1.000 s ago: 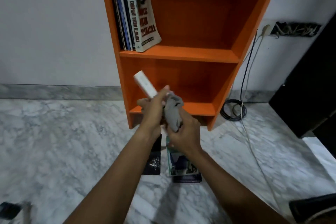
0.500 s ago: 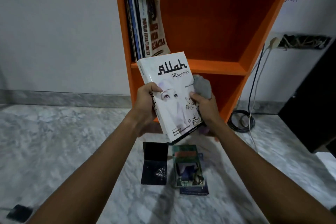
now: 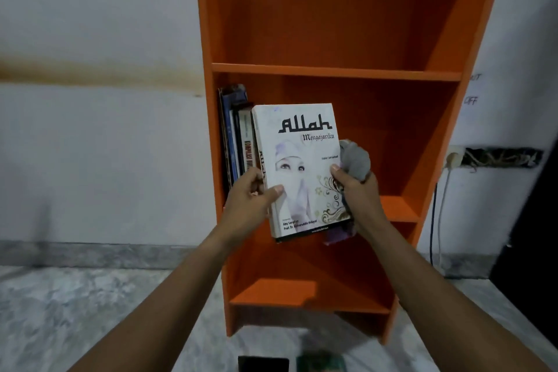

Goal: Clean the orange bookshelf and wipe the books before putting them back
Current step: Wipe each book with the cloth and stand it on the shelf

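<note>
The task seems to be in its later half, but not finished. The white paperback book with black title lettering (image 3: pixel 302 172) is held up in the centre of the frame, in front of the middle compartment of the tall orange wooden bookshelf (image 3: pixel 332 72). The left hand (image 3: pixel 250 199) grasps it at the spine side with the thumb on the cover. The right hand (image 3: pixel 359 193) clutches a crumpled grey cloth (image 3: pixel 356 158) and also presses its thumb on the cover's right edge. I judge this book is wiped and ready to go in. In the middle compartment a few upright books (image 3: pixel 238 136) stand against the left wall; in the other compartments no book shows. At the bottom edge of the frame a dark flat book (image 3: pixel 262 365) and a green book (image 3: pixel 320 364) lie on the marble floor (image 3: pixel 90 311), so they probably wait for wiping.
</note>
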`<state>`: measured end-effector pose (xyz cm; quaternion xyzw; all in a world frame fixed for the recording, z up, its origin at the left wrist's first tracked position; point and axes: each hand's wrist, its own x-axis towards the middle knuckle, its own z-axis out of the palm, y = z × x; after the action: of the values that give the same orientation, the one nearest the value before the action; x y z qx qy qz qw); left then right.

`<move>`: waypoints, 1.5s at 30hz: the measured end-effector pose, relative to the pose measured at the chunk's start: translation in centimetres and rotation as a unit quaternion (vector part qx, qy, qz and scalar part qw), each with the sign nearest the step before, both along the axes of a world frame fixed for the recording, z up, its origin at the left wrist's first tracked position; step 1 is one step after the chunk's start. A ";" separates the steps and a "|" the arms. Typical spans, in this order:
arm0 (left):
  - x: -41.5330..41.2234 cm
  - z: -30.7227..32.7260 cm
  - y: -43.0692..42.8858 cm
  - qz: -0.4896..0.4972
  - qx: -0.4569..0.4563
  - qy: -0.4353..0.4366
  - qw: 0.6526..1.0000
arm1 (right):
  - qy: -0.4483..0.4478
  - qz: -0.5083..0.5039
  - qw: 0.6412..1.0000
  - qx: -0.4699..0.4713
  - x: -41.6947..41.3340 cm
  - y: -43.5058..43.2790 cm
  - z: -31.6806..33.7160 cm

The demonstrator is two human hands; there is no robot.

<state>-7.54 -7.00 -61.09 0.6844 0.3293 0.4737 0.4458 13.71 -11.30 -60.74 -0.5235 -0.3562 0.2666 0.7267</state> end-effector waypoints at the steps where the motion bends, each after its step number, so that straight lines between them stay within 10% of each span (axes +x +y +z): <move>1: 0.6 0.1 0.6 0.026 0.012 -0.009 1.000 | -0.040 -0.045 0.998 -0.001 0.0 0.7 0.1; 4: 2.3 0.2 2.0 0.132 0.073 0.012 0.988 | -0.118 -0.198 0.972 -0.033 -0.1 2.0 -0.8; 17: 7.8 -4.5 8.0 0.378 0.126 0.043 0.916 | -0.026 0.059 0.987 -0.146 -2.5 15.3 -4.5; 34: 6.6 -3.4 9.1 0.347 0.091 0.122 0.925 | -0.091 0.008 0.984 -0.153 -3.2 13.9 -5.7; 45: 4.9 -6.7 3.4 0.325 0.040 0.108 0.939 | 0.038 0.000 0.999 -0.013 -4.4 5.6 -6.6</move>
<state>-2.68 -3.63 -67.80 0.6044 0.5608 0.5290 0.2010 9.27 -5.70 -67.34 -0.5221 -0.3248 0.2909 0.7330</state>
